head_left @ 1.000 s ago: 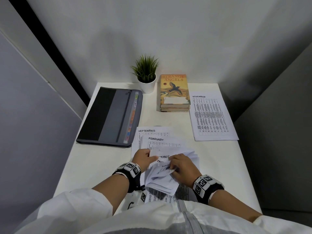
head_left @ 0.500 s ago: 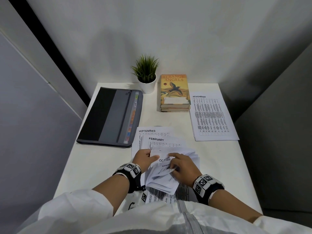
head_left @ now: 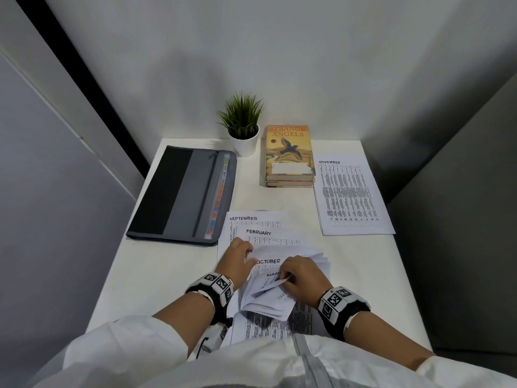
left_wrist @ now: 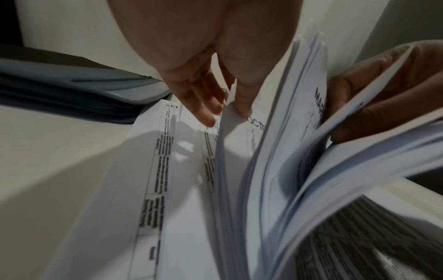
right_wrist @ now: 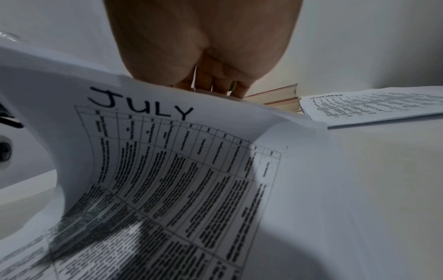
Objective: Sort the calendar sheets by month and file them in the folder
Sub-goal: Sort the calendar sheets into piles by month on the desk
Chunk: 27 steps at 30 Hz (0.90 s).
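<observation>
1. White calendar sheets (head_left: 275, 275) lie fanned in a loose pile at the near middle of the tabletop (head_left: 140, 275), with the headings SEPTEMBER, FEBRUARY, OCTOBER and part of MARCH stepping back toward the person.

2. Compared with half a second ago, the OCTOBER heading now shows in full; before, only its first letters were uncovered. The sheets on top of it have been peeled further toward the near edge.

3. The left hand (head_left: 237, 261) sits at the left edge of the pile; in the left wrist view its thumb and fingers (left_wrist: 203, 106) pinch the corner of a lifted sheet.

4. The right hand (head_left: 300, 277) curls over the near sheets, with its fingers tucked between leaves, bending a bundle upward. The right wrist view shows a JULY sheet (right_wrist: 167, 161) curving beneath that hand.

5. My reading: this is still the leafing stage, checking month headings one by one. The months showing are out of order, so sorting looks barely begun.

6. One NOVEMBER sheet (head_left: 352, 194) lies apart at the far right, just beside the stack of books (head_left: 289, 155). It may be the start of a separate pile.

7. The folder (head_left: 181, 194) rests flat at the far left, near the pile's far-left corner, its coloured tabs (head_left: 219, 197) facing the sheets. No sheet appears to have been filed in it.

8. A potted plant (head_left: 243, 127) stands at the far edge, between folder and books.
</observation>
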Each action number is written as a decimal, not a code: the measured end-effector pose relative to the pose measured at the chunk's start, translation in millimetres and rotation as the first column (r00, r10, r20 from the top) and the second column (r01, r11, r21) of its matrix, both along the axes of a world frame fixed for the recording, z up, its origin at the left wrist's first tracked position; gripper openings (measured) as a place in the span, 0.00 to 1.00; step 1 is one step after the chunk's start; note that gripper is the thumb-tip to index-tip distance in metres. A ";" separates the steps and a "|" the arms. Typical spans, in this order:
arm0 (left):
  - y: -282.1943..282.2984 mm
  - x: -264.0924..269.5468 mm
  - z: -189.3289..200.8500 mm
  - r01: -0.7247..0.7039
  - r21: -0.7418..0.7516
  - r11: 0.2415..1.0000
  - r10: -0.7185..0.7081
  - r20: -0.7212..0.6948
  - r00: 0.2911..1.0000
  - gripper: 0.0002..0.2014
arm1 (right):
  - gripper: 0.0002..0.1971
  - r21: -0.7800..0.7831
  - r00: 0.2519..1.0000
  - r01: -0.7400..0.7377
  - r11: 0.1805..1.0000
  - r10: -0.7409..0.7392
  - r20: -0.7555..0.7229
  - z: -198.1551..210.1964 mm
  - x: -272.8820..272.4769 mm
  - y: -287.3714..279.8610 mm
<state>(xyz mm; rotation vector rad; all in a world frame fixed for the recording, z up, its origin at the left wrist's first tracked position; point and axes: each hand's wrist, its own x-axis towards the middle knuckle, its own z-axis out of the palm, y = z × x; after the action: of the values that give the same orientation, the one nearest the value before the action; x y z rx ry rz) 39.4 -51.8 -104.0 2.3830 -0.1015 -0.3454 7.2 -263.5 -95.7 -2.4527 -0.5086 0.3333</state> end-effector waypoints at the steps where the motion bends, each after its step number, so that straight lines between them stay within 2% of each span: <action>1: -1.0 1.2 1.4 0.013 0.031 0.999 -0.013 0.013 1.000 0.07 | 0.02 -0.001 1.000 -0.001 1.000 0.001 -0.003 0.7 -0.3 -0.2; 9: -3.3 1.5 8.7 0.062 0.145 0.988 -0.061 -0.011 0.998 0.07 | 0.02 0.005 0.999 -0.005 1.000 0.005 -0.037 6.3 1.5 -2.1; 12: 0.8 0.1 12.0 -0.031 0.090 0.995 0.033 -0.025 0.999 0.12 | 0.02 -0.012 0.998 -0.012 1.000 0.011 -0.064 8.2 4.5 -1.3; 15: 3.7 -1.6 15.0 -0.093 0.033 0.995 0.094 -0.026 0.995 0.05 | 0.04 -0.007 0.996 -0.017 1.000 0.016 -0.092 10.9 7.1 -0.7; 19: 3.9 -1.5 15.4 -0.047 0.016 0.999 0.047 -0.016 0.999 0.05 | 0.05 -0.009 0.993 -0.033 0.999 0.032 -0.115 14.4 8.6 -1.0; 24: 3.6 -0.6 13.3 0.033 0.085 0.996 -0.041 0.090 0.995 0.04 | 0.04 -0.003 0.990 -0.028 1.000 0.027 -0.136 16.9 8.3 -1.4; 27: 2.0 2.5 13.7 0.043 0.096 0.994 -0.050 0.073 0.996 0.04 | 0.05 -0.001 0.990 -0.022 1.000 0.022 -0.143 18.2 9.0 -1.4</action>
<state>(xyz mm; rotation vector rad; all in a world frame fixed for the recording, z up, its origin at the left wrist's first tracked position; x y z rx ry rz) 42.0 -49.7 -90.4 2.4912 -0.1798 -0.2879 16.2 -264.9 -77.5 -2.4057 -0.4742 0.5150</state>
